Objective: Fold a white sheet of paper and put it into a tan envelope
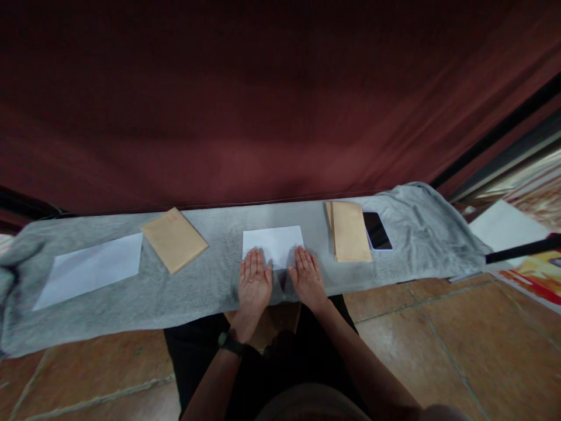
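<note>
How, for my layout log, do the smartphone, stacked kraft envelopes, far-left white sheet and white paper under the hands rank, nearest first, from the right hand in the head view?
1. White paper, under the right hand
2. Stacked kraft envelopes, right side
3. Smartphone, farther right
4. Far-left white sheet, opposite side

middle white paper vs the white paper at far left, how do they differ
The middle paper has the left hand and right hand on it; the left paper is untouched. The left paper looks longer than the middle paper. The left paper slants more than the middle paper. Both are white and lie on the gray cloth.
</note>
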`<act>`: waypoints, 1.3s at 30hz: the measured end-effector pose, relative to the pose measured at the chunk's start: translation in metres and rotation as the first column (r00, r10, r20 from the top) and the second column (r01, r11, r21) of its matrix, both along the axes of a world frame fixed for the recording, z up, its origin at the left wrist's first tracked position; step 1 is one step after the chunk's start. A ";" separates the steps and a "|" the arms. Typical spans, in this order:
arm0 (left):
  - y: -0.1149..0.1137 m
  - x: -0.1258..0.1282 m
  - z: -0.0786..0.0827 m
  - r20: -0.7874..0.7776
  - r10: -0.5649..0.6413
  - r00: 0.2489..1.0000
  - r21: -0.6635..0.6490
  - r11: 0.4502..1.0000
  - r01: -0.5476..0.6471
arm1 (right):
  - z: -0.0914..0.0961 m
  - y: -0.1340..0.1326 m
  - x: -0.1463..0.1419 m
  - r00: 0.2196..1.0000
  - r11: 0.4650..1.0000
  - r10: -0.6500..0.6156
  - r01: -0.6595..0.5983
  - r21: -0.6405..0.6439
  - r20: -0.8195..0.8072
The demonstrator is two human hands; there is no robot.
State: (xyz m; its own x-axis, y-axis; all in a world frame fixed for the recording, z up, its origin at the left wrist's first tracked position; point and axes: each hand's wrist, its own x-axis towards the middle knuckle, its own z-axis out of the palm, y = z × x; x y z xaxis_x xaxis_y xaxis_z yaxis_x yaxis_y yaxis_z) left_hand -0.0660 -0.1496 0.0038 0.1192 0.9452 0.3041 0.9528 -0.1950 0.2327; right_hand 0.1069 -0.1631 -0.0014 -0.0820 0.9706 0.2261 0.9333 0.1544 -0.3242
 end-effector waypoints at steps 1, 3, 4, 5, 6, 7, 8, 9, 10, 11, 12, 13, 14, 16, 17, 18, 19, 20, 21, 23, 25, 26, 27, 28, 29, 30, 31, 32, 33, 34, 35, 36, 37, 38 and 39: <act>0.005 0.004 0.000 -0.008 -0.052 0.999 -0.026 0.998 0.052 | 0.003 0.005 -0.005 0.999 0.999 0.038 -0.039 -0.014 -0.023; 0.015 0.011 -0.004 -0.026 -0.154 0.988 -0.091 0.984 0.151 | 0.009 0.016 -0.017 0.990 0.991 0.121 -0.124 -0.046 -0.069; 0.020 0.014 -0.007 -0.036 -0.194 0.980 -0.125 0.974 0.189 | 0.010 0.022 -0.022 0.984 0.985 0.154 -0.160 -0.060 -0.089; 0.025 0.015 -0.010 -0.045 -0.226 0.973 -0.156 0.964 0.216 | 0.011 0.028 -0.027 0.978 0.979 0.181 -0.189 -0.072 -0.105; 0.030 0.015 -0.013 -0.055 -0.247 0.967 -0.181 0.955 0.234 | 0.011 0.034 -0.030 0.973 0.975 0.198 -0.208 -0.079 -0.114; 0.034 0.015 -0.016 -0.064 -0.259 0.964 -0.197 0.950 0.242 | 0.011 0.039 -0.033 0.970 0.972 0.211 -0.221 -0.082 -0.118; 0.038 0.014 -0.017 -0.072 -0.267 0.961 -0.205 0.947 0.248 | 0.009 0.044 -0.035 0.969 0.970 0.218 -0.228 -0.083 -0.118; 0.041 0.012 -0.018 -0.079 -0.278 0.957 -0.207 0.944 0.257 | 0.008 0.049 -0.036 0.969 0.970 0.221 -0.230 -0.082 -0.114; 0.044 0.010 -0.018 -0.082 -0.290 0.953 -0.206 0.941 0.269 | 0.006 0.053 -0.036 0.970 0.970 0.219 -0.228 -0.081 -0.106; 0.047 0.008 -0.018 -0.084 -0.301 0.950 -0.201 0.939 0.279 | 0.004 0.056 -0.036 0.972 0.971 0.215 -0.223 -0.081 -0.096; 0.049 0.006 -0.017 -0.082 -0.305 0.949 -0.194 0.939 0.285 | 0.003 0.060 -0.036 0.974 0.973 0.209 -0.216 -0.081 -0.084; 0.052 0.005 -0.015 -0.077 -0.304 0.950 -0.188 0.940 0.285 | 0.002 0.063 -0.036 0.977 0.975 0.200 -0.206 -0.081 -0.071; 0.055 0.004 -0.014 -0.070 -0.297 0.952 -0.183 0.942 0.280 | 0.001 0.067 -0.035 0.980 0.978 0.190 -0.194 -0.080 -0.058; 0.060 0.002 -0.012 -0.057 -0.277 0.959 -0.178 0.948 0.263 | 0.000 0.073 -0.036 0.985 0.982 0.170 -0.173 -0.074 -0.034; 0.063 0.002 -0.012 -0.053 -0.272 0.961 -0.178 0.949 0.259 | 0.000 0.077 -0.036 0.987 0.984 0.161 -0.162 -0.070 -0.026; 0.066 0.002 -0.012 -0.051 -0.267 0.962 -0.176 0.951 0.254 | -0.001 0.079 -0.036 0.988 0.986 0.152 -0.153 -0.066 -0.021; 0.069 0.002 -0.011 -0.051 -0.263 0.964 -0.174 0.952 0.250 | -0.001 0.082 -0.036 0.989 0.988 0.144 -0.145 -0.061 -0.018; 0.071 0.002 -0.011 -0.052 -0.258 0.965 -0.170 0.954 0.246 | -0.001 0.085 -0.036 0.990 0.989 0.138 -0.139 -0.059 -0.017; 0.073 0.002 -0.011 -0.053 -0.253 0.966 -0.165 0.956 0.242 | -0.001 0.087 -0.036 0.991 0.989 0.133 -0.133 -0.058 -0.017; 0.077 0.002 -0.010 -0.056 -0.244 0.968 -0.163 0.959 0.232 | -0.001 0.090 -0.036 0.992 0.990 0.126 -0.127 -0.061 -0.013; 0.080 0.002 -0.009 -0.061 -0.233 0.971 -0.167 0.961 0.220 | -0.002 0.092 -0.035 0.993 0.990 0.121 -0.121 -0.069 -0.002; 0.080 0.002 -0.008 -0.064 -0.225 0.972 -0.170 0.962 0.212 | -0.002 0.093 -0.035 0.993 0.991 0.117 -0.116 -0.072 0.004; 0.081 0.002 -0.008 -0.067 -0.216 0.974 -0.172 0.964 0.202 | -0.003 0.094 -0.035 0.994 0.991 0.112 -0.110 -0.075 0.011; 0.082 0.001 -0.008 -0.069 -0.204 0.976 -0.173 0.967 0.190 | -0.003 0.094 -0.035 0.994 0.992 0.106 -0.104 -0.076 0.018; 0.082 0.001 -0.008 -0.072 -0.191 0.979 -0.171 0.969 0.177 | -0.003 0.095 -0.035 0.995 0.992 0.100 -0.098 -0.075 0.025; 0.082 0.001 -0.008 -0.073 -0.176 0.982 -0.166 0.973 0.162 | -0.003 0.095 -0.036 0.995 0.993 0.094 -0.092 -0.074 0.030; 0.082 0.001 -0.008 -0.074 -0.161 0.984 -0.158 0.976 0.147 | -0.004 0.095 -0.036 0.996 0.994 0.088 -0.085 -0.072 0.033; 0.082 0.000 -0.008 -0.075 -0.146 0.987 -0.149 0.980 0.133 | -0.004 0.095 -0.036 0.996 0.995 0.081 -0.079 -0.068 0.034; 0.082 0.000 -0.008 -0.075 -0.131 0.989 -0.140 0.983 0.120 | -0.004 0.096 -0.036 0.997 0.995 0.074 -0.072 -0.065 0.034; 0.082 0.000 -0.008 -0.074 -0.116 0.991 -0.133 0.986 0.105 | -0.004 0.096 -0.036 0.997 0.996 0.066 -0.064 -0.060 0.034; 0.082 -0.001 -0.009 -0.073 -0.101 0.992 -0.127 0.988 0.091 | -0.005 0.096 -0.035 0.998 0.997 0.056 -0.054 -0.056 0.033; 0.082 -0.001 -0.009 -0.070 -0.087 0.994 -0.122 0.989 0.078 | -0.005 0.097 -0.035 0.998 0.998 0.046 -0.044 -0.050 0.032; 0.083 -0.002 -0.010 -0.066 -0.076 0.995 -0.119 0.991 0.067 | -0.006 0.097 -0.034 0.999 0.998 0.037 -0.036 -0.045 0.031; 0.083 -0.003 -0.011 -0.061 -0.065 0.996 -0.115 0.992 0.057 | -0.007 0.097 -0.034 0.999 0.999 0.027 -0.026 -0.040 0.030; 0.083 -0.004 -0.012 -0.054 -0.056 0.997 -0.111 0.993 0.049 | -0.008 0.098 -0.033 0.999 0.999 0.017 -0.016 -0.035 0.029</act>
State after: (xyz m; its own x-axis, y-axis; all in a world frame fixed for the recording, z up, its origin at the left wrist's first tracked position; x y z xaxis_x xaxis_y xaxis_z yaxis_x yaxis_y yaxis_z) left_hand -0.0697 -0.0667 -0.0080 0.1836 0.9645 0.1900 0.9542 -0.2213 0.2012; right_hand 0.0742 -0.0655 -0.0090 -0.1045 0.9762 0.1899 0.9399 0.1593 -0.3019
